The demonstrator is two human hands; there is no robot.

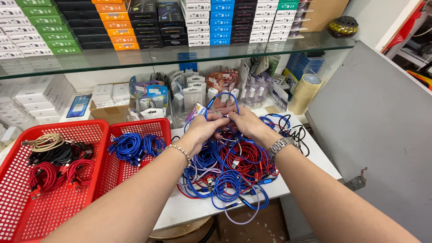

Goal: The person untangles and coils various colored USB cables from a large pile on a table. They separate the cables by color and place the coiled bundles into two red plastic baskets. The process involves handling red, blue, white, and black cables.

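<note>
My left hand (203,129) and my right hand (246,124) meet above a tangled pile of blue, red and pale cables (229,166) on the white table (189,209). Both hands pinch one blue cable (222,96), which loops up above my fingers. A beaded bracelet sits on my left wrist, a metal watch on my right. To the left, one red basket (135,130) holds coiled blue cables (132,147). A second red basket (27,211) holds red, black and beige coiled cables (56,159).
Packaged accessories and clear bags (193,92) crowd the back of the table. A roll of tape (307,90) stands at the back right. A glass shelf (180,54) above carries stacked boxes. A grey panel (378,130) closes the right side. Black cables (297,132) lie beside the pile.
</note>
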